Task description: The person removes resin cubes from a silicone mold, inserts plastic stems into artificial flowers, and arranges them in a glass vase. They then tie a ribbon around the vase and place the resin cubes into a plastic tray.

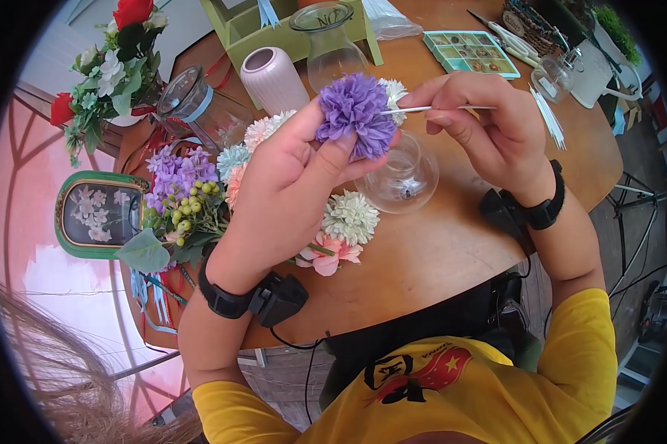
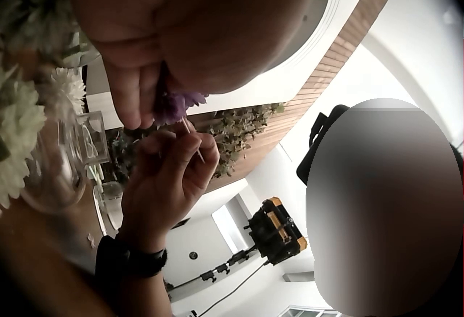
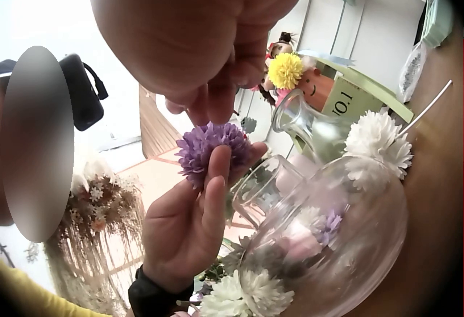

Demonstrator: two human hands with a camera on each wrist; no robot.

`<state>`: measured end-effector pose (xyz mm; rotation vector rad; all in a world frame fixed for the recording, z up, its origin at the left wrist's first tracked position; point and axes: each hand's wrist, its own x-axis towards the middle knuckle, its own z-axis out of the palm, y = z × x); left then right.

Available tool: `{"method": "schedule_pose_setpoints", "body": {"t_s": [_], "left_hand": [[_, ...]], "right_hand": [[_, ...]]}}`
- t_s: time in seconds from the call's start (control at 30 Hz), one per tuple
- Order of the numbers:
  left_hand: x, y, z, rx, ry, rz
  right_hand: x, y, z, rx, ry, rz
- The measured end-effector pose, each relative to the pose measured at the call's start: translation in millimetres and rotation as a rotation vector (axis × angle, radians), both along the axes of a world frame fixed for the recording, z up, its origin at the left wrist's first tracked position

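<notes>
A purple pompom-like artificial flower [image 1: 357, 111] is held in my left hand [image 1: 274, 189], fingers and thumb around its head. My right hand [image 1: 500, 122] pinches a thin white stick [image 1: 411, 109] between thumb and fingers. The stick's end meets the side of the purple flower. In the right wrist view, fingers of the left hand [image 3: 185, 226] curl over the flower's petals. Below the hands stands a round clear glass vase [image 1: 400, 194]. A white flower [image 3: 377, 143] with its own white stick lies beside that vase.
Pale and pink flowers [image 1: 350, 217] lie beneath the left forearm. A ribbed pink vase [image 1: 274, 83] and clear vase [image 1: 332, 55] stand farther back. Loose white sticks [image 1: 547, 118] and a compartment box [image 1: 473, 53] are at right. A bouquet [image 1: 182, 196] and green frame [image 1: 100, 214] sit left.
</notes>
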<state>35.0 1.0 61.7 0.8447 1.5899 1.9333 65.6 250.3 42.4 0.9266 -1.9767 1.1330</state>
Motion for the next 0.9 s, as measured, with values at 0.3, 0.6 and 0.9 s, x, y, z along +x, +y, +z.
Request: {"method": "schedule_pose_setpoints", "body": {"t_s": [0.3,0.6,0.9], "left_hand": [[4.3,3.9,-2.2,0.001,0.023,0.060],[2.0,1.8,-5.2,-0.053,0.037,0.007],[12.2,5.8,11.5,-0.053,0.196,0.100]], "right_hand": [[-0.2,0.7,0.4,0.030,0.024,-0.008],[1.6,0.3,1.5,0.056,0.016,-0.018],[2.0,4.0,7.2,-0.108,0.058,0.082]]}}
